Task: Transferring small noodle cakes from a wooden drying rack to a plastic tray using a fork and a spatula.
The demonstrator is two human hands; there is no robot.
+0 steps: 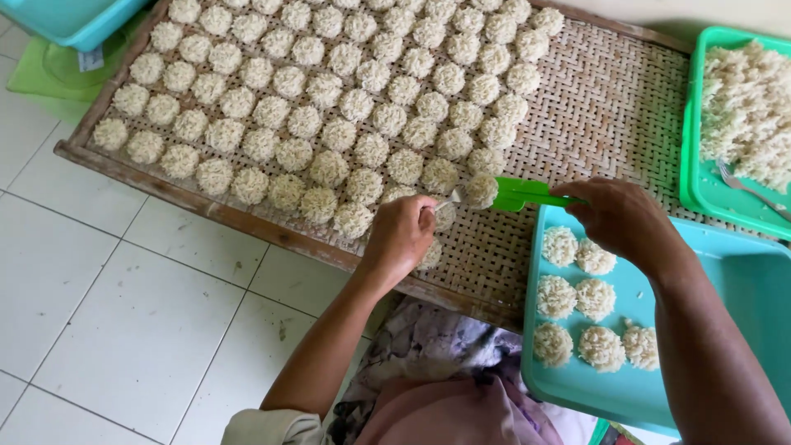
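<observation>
as a noodle cake (480,190) rides the green spatula (521,194), right hand (620,218) gripping, left hand (404,232) beside

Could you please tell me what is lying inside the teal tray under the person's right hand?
Seven round noodle clumps lie inside the teal tray, grouped at its left end. The right hand and forearm cover part of the tray, so anything beneath them cannot be seen.

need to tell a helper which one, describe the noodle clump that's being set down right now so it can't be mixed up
Start at the big woven bamboo tray on the floor and go to the near end of its filled rows. The noodle clump rests on a green scoop held by the right hand; its neighbours lie directly on the weave.
</observation>
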